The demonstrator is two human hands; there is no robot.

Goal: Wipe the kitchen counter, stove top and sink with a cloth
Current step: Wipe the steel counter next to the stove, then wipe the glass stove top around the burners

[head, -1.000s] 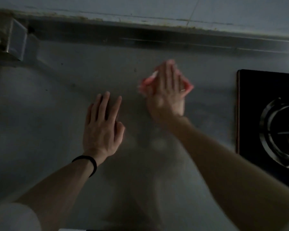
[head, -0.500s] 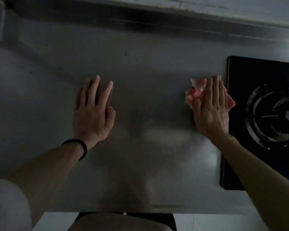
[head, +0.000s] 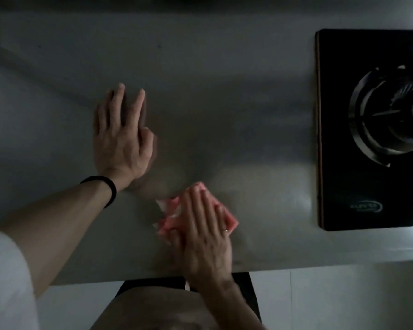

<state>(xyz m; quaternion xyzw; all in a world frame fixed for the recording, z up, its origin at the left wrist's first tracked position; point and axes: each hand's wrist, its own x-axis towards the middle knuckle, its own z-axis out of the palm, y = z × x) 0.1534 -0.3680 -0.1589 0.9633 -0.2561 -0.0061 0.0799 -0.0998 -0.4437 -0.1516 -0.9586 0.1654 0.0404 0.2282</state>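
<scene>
Across the counter (head: 224, 79) we're mid-job, and the stove top (head: 339, 139) on the right looks not yet done, so in this dim light we could easily miss patches. Our left hand (head: 122, 139) rests flat with the fingers straight. Our right hand (head: 205, 236) presses flat-fingered on the cloth (head: 169, 220) at the near edge, where it could bunch up or slide off.

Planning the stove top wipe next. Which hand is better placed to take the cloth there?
Right. The right hand presses flat on the pink cloth and lies nearer the black stove top; the left hand rests bare on the counter, farther away.
</scene>
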